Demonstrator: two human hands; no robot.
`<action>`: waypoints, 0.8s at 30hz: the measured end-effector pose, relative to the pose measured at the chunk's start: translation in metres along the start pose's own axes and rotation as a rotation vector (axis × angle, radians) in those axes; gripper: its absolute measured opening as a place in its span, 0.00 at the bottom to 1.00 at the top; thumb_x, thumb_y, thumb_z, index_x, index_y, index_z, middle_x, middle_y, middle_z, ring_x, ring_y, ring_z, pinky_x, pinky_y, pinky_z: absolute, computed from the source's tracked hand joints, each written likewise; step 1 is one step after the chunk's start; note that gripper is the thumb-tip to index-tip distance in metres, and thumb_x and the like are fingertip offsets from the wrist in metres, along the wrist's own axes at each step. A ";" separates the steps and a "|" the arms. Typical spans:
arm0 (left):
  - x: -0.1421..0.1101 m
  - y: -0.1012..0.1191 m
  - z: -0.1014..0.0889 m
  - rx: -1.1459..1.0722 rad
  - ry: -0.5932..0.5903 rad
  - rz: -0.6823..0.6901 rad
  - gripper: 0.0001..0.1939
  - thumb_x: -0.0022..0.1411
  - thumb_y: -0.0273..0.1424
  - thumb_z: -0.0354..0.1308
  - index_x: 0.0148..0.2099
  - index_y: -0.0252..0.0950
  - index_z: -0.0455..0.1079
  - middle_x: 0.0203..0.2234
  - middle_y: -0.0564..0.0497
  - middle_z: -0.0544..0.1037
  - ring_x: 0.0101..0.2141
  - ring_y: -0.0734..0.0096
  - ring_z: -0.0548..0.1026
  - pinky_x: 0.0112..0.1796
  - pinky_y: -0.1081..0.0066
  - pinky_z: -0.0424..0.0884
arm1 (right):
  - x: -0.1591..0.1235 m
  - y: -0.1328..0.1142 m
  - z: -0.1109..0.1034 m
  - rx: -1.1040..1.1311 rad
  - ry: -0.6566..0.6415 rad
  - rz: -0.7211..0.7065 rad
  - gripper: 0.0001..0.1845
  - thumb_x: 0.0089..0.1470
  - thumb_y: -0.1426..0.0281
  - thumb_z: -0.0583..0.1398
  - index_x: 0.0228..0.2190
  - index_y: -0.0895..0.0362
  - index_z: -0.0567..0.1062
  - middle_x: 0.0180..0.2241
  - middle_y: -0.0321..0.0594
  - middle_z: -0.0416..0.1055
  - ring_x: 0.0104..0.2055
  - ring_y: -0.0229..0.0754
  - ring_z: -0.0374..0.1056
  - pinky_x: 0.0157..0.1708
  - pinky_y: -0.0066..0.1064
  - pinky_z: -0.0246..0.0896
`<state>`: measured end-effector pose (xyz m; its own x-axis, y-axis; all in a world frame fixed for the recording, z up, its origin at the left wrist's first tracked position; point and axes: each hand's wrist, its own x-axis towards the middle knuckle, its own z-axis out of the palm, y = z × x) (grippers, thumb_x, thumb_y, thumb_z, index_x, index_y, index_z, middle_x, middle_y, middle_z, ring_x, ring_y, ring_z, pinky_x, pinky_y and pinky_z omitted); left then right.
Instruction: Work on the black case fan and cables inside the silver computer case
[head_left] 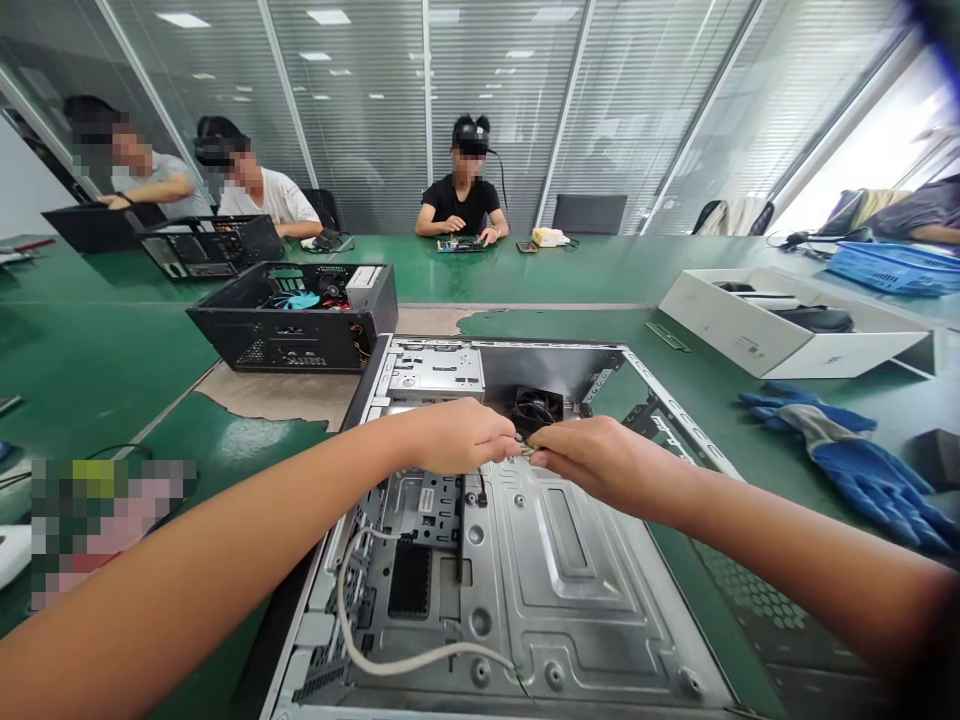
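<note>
An open metal computer case (570, 570) lies on its side in front of me. My left hand (469, 437) and my right hand (581, 450) meet above its interior, fingertips almost touching. Each is closed in a pinch, and a small pale bit shows between them, too hidden to name. Behind the hands a black fan (537, 405) sits against the far wall of the case. A thin dark cable with a small connector (482, 494) hangs below my left hand. A thick light-grey cable (420, 660) curves through the near left of the case.
A second black case (300, 335) with a blue fan stands beyond, at left. On the right are a white box (780, 340), blue gloves (862, 470) and a blue basket (896, 268). Several people sit across the green table (600, 275), one handling a circuit board (461, 244).
</note>
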<state>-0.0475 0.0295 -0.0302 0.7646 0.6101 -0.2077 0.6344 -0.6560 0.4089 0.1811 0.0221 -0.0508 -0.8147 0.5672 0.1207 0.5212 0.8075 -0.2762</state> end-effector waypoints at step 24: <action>-0.001 0.005 -0.006 -0.172 0.264 0.007 0.19 0.69 0.41 0.38 0.29 0.37 0.57 0.22 0.54 0.64 0.26 0.73 0.63 0.32 0.71 0.59 | -0.008 0.004 0.003 -0.028 0.438 0.095 0.14 0.65 0.58 0.54 0.40 0.55 0.72 0.30 0.42 0.76 0.27 0.41 0.70 0.28 0.31 0.61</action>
<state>-0.0462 0.0287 -0.0223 0.6986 0.7151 0.0242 0.5838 -0.5892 0.5585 0.1886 0.0207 -0.0559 -0.5813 0.6496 0.4901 0.6005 0.7489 -0.2803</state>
